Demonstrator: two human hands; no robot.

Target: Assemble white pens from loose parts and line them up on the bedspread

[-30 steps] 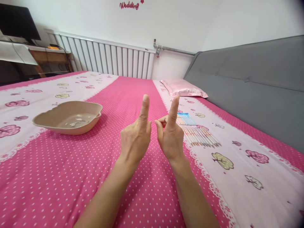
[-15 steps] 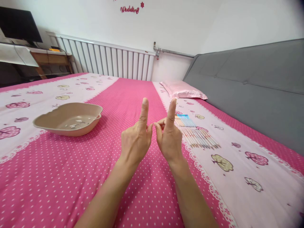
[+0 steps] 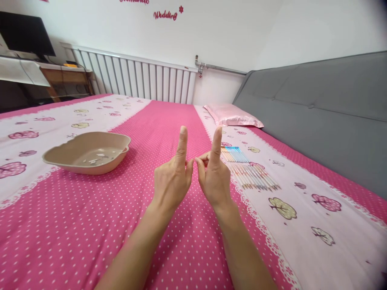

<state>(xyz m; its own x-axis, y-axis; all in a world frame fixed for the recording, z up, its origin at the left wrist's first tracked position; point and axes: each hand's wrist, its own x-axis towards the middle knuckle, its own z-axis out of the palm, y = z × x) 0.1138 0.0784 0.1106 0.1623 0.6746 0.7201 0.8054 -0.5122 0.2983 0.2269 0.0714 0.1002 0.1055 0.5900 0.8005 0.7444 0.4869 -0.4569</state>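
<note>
Wall lettering (image 3: 134, 1) is cropped above — hands (image 3: 171, 179) (image 3: 215, 181) close together, whether clasping anything I cannot tell.

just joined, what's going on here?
A person's left hand and right hand are held close together above a pink bedspread, each with one finger pointing up. Neither visibly holds anything, though something small could be hidden. A beige basin with small white pieces inside sits to the left; two rows of slim pencil-like sticks lie to the right.
</note>
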